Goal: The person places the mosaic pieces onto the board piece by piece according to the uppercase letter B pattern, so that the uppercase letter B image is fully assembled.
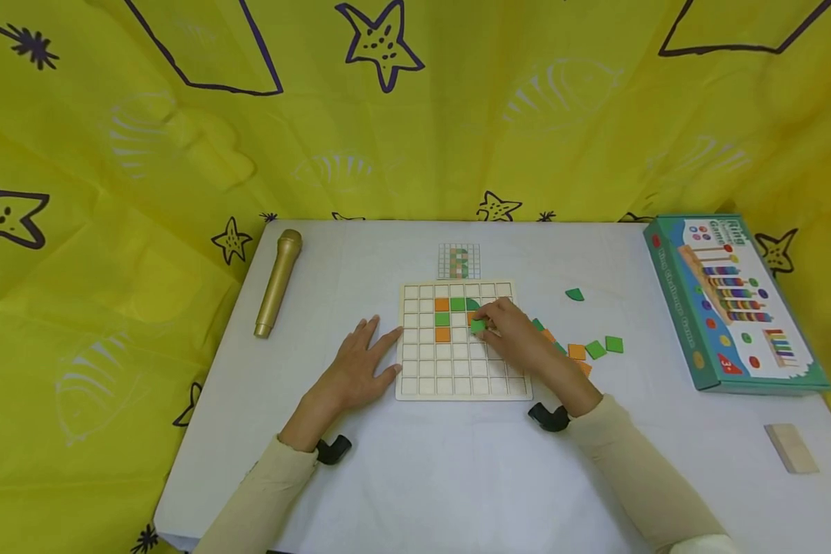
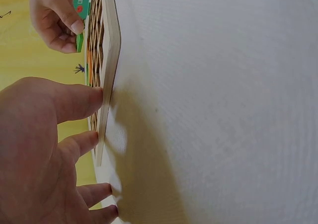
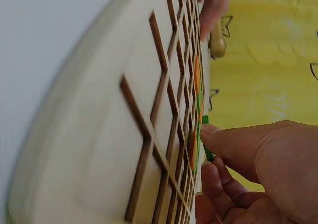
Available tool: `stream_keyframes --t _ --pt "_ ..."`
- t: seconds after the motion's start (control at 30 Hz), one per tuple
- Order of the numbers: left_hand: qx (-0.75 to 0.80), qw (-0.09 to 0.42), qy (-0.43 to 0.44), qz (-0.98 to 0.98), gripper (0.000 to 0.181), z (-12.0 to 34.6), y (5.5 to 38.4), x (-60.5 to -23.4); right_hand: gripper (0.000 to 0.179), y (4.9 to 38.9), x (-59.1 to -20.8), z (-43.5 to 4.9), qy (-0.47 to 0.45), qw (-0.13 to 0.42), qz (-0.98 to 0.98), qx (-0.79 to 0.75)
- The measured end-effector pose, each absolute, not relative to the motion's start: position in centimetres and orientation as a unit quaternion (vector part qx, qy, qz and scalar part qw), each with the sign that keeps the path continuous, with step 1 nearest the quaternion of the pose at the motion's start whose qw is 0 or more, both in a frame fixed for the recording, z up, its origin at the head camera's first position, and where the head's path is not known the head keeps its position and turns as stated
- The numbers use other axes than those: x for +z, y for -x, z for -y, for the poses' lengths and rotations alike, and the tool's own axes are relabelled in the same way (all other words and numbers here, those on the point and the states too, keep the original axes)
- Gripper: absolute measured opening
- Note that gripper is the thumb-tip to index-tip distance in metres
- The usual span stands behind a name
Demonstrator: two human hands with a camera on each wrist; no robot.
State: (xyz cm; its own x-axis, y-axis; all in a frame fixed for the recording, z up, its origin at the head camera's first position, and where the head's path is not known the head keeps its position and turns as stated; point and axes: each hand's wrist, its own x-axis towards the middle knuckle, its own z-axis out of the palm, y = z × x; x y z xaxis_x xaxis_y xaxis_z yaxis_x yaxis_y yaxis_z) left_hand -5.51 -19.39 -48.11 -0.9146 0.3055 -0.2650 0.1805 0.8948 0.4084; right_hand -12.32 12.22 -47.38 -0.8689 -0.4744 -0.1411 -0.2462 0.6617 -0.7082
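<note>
A wooden grid board (image 1: 422, 386) lies on the white table, with orange and green tiles set in some of its upper cells. My right hand (image 1: 515, 335) pinches a green square tile (image 1: 478, 326) between thumb and fingers, just over the board right of the middle. In the right wrist view the green tile (image 3: 206, 119) stands on edge between the fingertips. My left hand (image 1: 357, 369) lies spread at the board's left side. Its thumb and a finger touch the board's edge (image 2: 110, 80) in the left wrist view. Behind the board lies a small pattern card (image 1: 459, 261).
Loose orange and green tiles (image 1: 595, 350) lie right of the board, partly behind my right arm. A dark green quarter-round tile (image 1: 575, 295) sits farther back. A gold microphone (image 1: 278, 285) lies left, a game box (image 1: 737, 308) right, and a wooden block (image 1: 792, 448) near the right edge.
</note>
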Motion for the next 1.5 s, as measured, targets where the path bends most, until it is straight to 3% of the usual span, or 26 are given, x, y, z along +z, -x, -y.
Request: stream_keyframes --t 0.17,0.4,0.97,1.23,1.5 --pt "0.191 0.163 -0.127 -0.960 0.065 19.4 5.6 -48.1 0.029 12.0 -47.6 -10.7 0.219 0.146 -0.898 -0.353" --pt "0.190 0.159 -0.130 -0.960 0.065 19.4 5.8 -48.2 0.013 11.6 -47.8 -9.5 0.228 0.130 -0.905 -0.335" --pt "0.193 0.167 -0.129 -0.958 0.066 19.4 5.6 -48.0 0.016 10.9 -48.0 -9.4 0.271 0.089 -0.903 -0.323" --pt "0.193 0.166 -0.129 -0.958 0.066 19.4 5.6 -48.1 0.021 10.5 -47.9 -10.8 0.258 0.101 -0.902 -0.332" --pt "0.196 0.164 -0.127 -0.958 0.065 19.3 5.6 -48.0 0.027 10.3 -46.2 -15.7 0.190 0.109 -0.920 -0.324"
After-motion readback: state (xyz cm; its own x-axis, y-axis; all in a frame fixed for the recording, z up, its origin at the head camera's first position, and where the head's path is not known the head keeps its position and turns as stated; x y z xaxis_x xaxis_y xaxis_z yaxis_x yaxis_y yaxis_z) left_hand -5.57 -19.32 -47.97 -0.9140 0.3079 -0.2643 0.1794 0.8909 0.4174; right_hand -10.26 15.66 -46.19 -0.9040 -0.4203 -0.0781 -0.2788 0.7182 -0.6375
